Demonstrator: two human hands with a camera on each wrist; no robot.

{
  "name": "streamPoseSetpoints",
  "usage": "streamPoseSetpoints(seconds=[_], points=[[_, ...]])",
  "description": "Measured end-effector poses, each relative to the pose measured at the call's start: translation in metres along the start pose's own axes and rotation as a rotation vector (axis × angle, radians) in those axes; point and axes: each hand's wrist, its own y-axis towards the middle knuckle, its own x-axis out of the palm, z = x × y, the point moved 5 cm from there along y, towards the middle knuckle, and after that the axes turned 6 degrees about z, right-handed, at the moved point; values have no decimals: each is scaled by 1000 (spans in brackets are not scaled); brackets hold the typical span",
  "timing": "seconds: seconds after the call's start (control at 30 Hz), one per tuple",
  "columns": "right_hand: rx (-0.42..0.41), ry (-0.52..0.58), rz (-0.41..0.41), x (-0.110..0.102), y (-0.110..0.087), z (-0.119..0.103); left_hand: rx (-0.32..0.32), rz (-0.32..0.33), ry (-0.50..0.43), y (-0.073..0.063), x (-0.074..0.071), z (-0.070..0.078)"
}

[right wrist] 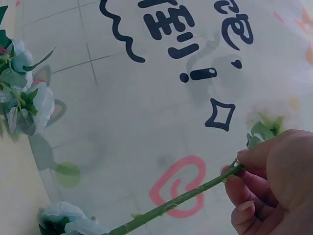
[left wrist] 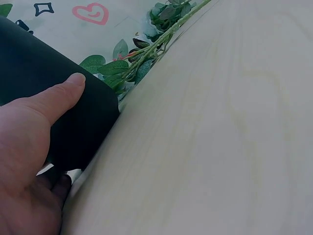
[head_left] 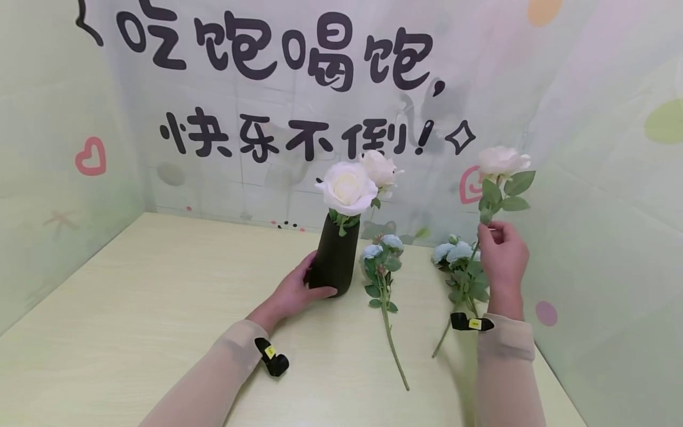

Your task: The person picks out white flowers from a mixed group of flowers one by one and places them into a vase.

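A dark vase (head_left: 335, 258) stands on the table, slightly tilted in the head view, with two white roses (head_left: 348, 188) in its mouth. My left hand (head_left: 290, 292) grips the vase low down, thumb across its front; the left wrist view shows the thumb lying on the dark wall (left wrist: 78, 112). On the right, my right hand (head_left: 503, 255) pinches the green stem of a pale pink-white rose (head_left: 503, 161) just below its leaves, holding it upright above the table. In the right wrist view the stem (right wrist: 176, 201) runs down-left from the fingertips.
A blue flower stem (head_left: 386, 296) lies on the table right of the vase. More blue flowers (head_left: 460, 261) lie behind and below my right hand, partly covered by it. A printed cloth (head_left: 240, 178) hangs behind the table and along both sides.
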Motion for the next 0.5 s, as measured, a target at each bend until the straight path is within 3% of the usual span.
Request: streamPoseSetpoints(seconds=[0.2, 0.37, 0.5], points=[[-78, 108, 29, -9, -6, -27, 1, -1, -1, 0, 0, 0], [-103, 155, 18, -13, -9, -42, 4, 2, -5, 0, 0, 1], [-97, 255, 8, -15, -11, -48, 3, -1, -5, 0, 0, 1]])
